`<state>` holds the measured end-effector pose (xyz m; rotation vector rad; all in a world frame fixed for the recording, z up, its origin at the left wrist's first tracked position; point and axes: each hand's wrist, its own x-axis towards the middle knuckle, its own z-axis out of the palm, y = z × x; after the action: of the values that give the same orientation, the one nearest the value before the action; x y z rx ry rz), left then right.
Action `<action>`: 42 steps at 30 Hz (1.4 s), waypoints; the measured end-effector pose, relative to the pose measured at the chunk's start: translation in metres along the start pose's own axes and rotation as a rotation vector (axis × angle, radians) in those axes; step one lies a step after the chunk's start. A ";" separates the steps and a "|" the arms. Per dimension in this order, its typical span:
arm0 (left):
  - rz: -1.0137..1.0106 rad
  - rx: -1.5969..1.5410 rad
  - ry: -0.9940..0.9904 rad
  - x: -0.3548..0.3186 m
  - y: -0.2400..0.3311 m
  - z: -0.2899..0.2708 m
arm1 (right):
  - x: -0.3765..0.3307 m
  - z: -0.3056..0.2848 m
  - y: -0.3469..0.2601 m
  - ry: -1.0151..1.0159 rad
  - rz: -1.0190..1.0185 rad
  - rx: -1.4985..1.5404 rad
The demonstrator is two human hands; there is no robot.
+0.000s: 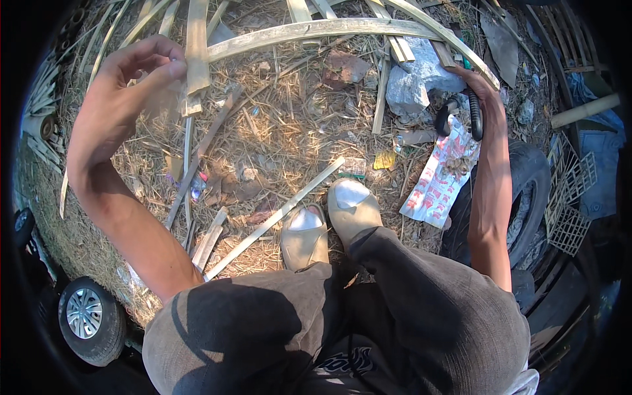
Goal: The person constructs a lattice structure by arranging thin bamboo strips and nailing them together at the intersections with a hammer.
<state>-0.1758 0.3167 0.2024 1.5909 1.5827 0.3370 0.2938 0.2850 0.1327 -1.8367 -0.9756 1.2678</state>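
Observation:
My left hand [135,89] is at the upper left, its thumb and forefinger pinched at the edge of an upright flat bamboo strip [197,49]. A long curved bamboo strip [316,30] runs to the right from that strip. My right hand [486,92], at the upper right, is closed around the lower end of another curved bamboo strip [454,43]; its fingers partly hide behind the wood. Just below that hand is a tool with black curved handles [475,117]. Whether the hand also holds the tool I cannot tell.
A pale rock [415,82] and a red-printed wrapper sheet [438,178] lie left of my right forearm. Beyond that arm are a tyre [526,191] and a white plastic grate [571,197]. Loose strips [280,214] cross the straw-covered ground by my shoes. A wheel [89,319] stands lower left.

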 end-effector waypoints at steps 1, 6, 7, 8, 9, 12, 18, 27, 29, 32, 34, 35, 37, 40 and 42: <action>0.022 0.039 -0.017 -0.002 0.001 -0.005 | 0.003 0.000 -0.002 0.004 0.024 0.006; 0.066 0.014 -0.063 -0.002 0.002 -0.012 | 0.055 -0.034 0.036 -0.043 0.291 -0.186; 0.078 0.034 -0.047 -0.002 0.002 -0.013 | 0.061 -0.037 0.041 -0.059 0.271 -0.171; 0.081 0.046 -0.036 -0.002 0.002 -0.015 | 0.066 -0.039 0.047 -0.078 0.257 -0.157; 0.087 0.056 -0.028 -0.001 0.002 -0.015 | 0.070 -0.039 0.055 -0.054 0.250 -0.089; 0.145 0.097 -0.029 0.000 0.003 -0.018 | 0.074 -0.044 0.059 -0.014 0.271 -0.126; 0.055 0.063 -0.037 -0.009 0.007 -0.027 | 0.071 -0.017 0.069 -0.041 0.236 0.027; 0.102 0.055 -0.082 -0.011 0.017 -0.031 | 0.011 0.078 0.037 -0.238 0.191 0.002; 0.044 0.116 -0.065 -0.014 0.032 -0.028 | -0.008 0.114 0.033 -0.250 0.192 0.003; 0.001 0.195 -0.048 -0.016 0.053 -0.016 | -0.015 0.145 0.043 -0.323 0.100 -0.099; -0.008 0.233 -0.017 -0.027 0.053 -0.013 | -0.029 0.173 0.030 -0.359 0.063 -0.081; 0.001 0.181 -0.064 -0.024 0.045 -0.018 | -0.031 0.184 0.036 -0.394 0.059 -0.054; 0.088 0.179 -0.046 -0.025 0.041 -0.005 | -0.026 0.193 0.050 -0.412 0.110 -0.163; 0.031 0.153 -0.021 -0.023 0.034 0.020 | -0.027 0.204 0.075 -0.346 0.144 -0.140; -0.109 -0.014 -0.105 -0.007 0.018 0.026 | -0.023 0.202 0.080 -0.389 0.158 -0.368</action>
<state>-0.1456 0.3034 0.2018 1.4809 1.5762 0.2017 0.1118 0.2510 0.0171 -2.0126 -1.3687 1.6740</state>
